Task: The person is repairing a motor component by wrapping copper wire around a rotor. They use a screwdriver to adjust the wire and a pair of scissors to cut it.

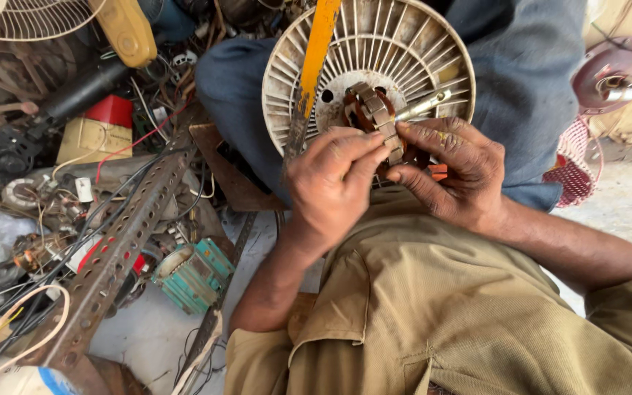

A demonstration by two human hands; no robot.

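A round, dirty white fan motor housing [371, 44] with radial ribs rests on my lap. At its centre sits a stator [371, 110] with reddish copper windings and a metal shaft [424, 104] sticking out to the right. My left hand [330, 183] pinches the lower edge of the stator with thumb and fingers. My right hand [451, 172] grips the same spot from the right side. A flat tool with a yellow handle [316, 51] leans across the housing's left side, held by neither hand that I can see.
A perforated rusty angle bar [122, 245] runs diagonally at the left, among tangled wires. A teal motor part [195, 274] lies beside it. A red and yellow box [100, 128], a fan guard [31, 18] and a pink basket [572, 164] surround me.
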